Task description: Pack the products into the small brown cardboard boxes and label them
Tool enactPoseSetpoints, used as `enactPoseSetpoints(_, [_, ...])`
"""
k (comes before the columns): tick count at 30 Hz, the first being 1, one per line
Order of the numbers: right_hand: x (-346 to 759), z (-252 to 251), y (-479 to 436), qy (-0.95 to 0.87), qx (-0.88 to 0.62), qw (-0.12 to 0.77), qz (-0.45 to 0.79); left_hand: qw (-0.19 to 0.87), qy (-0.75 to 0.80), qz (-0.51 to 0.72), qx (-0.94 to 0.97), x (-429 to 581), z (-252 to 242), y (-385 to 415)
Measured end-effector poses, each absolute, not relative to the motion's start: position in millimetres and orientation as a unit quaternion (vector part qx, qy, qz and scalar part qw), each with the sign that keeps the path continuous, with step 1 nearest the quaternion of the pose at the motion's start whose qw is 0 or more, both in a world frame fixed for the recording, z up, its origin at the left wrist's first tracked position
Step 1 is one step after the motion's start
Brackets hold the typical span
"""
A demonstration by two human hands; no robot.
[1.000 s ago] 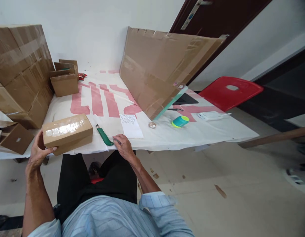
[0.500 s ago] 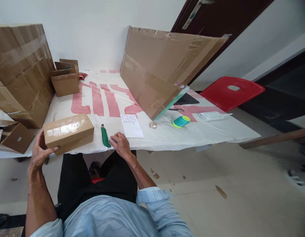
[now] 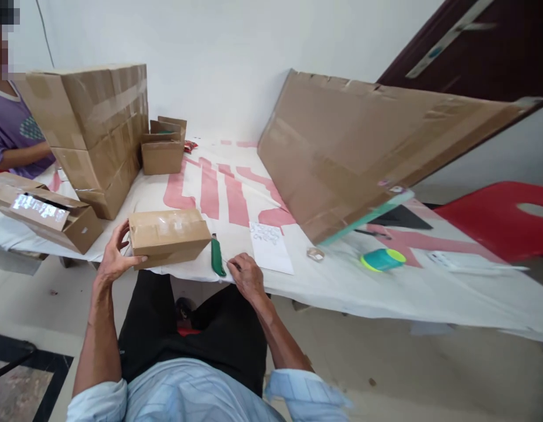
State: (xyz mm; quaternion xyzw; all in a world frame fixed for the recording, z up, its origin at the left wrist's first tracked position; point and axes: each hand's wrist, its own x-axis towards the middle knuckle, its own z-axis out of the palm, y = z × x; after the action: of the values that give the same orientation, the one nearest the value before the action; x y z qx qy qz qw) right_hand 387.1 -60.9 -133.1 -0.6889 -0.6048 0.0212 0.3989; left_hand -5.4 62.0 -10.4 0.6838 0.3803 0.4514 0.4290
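My left hand [image 3: 114, 258] grips the left end of a closed, taped cardboard box [image 3: 169, 234], its thumb on the near side and its fingers behind. The box lies at the table's front edge. Just right of it is a green box cutter [image 3: 217, 257], lying on the cloth. My right hand [image 3: 248, 277] is at the table edge beside the cutter, its fingers pinched together; a thin sliver seems to show at the fingertips, too small to name. A sheet of paper with handwriting [image 3: 271, 249] lies beyond that hand.
Stacked cartons [image 3: 99, 129] and an open small box [image 3: 162, 155] stand at the back left, another carton [image 3: 47, 211] at far left. A large cardboard sheet [image 3: 341, 152] leans on the right. Near it are a tape roll [image 3: 316, 254] and a teal-yellow cylinder [image 3: 382, 259]. A person [image 3: 20, 129] sits left.
The view has turned left, so everything sits further right, and a person at the far left has come into sight. My hands keep nearly the same places by the box and the cutter.
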Motion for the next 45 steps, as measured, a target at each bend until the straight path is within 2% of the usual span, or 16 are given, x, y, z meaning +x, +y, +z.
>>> enactPoseSetpoints(9, [394.4,-130.7,-58.6,-0.584,-0.698,0.412,0.040,0.459,0.383,0.466,0.653,-12.3,-22.4,69.3])
enactPoseSetpoints(16, [392.1,-124.6,-62.9,-0.653,-0.679,0.335,0.010,0.462,0.390,0.460,0.651,-10.3,-16.4,68.1])
enactPoseSetpoints(35, [394.9,-131.1,-72.3,-0.609,-0.673,0.413,0.077,0.450,0.380,0.453,0.669,-7.8,-16.5,61.9])
enactPoseSetpoints(45, [396.0,-143.6,-77.1,-0.621,-0.666,0.410,0.055,0.366,0.387,0.456,0.712,2.5,-11.3,42.2])
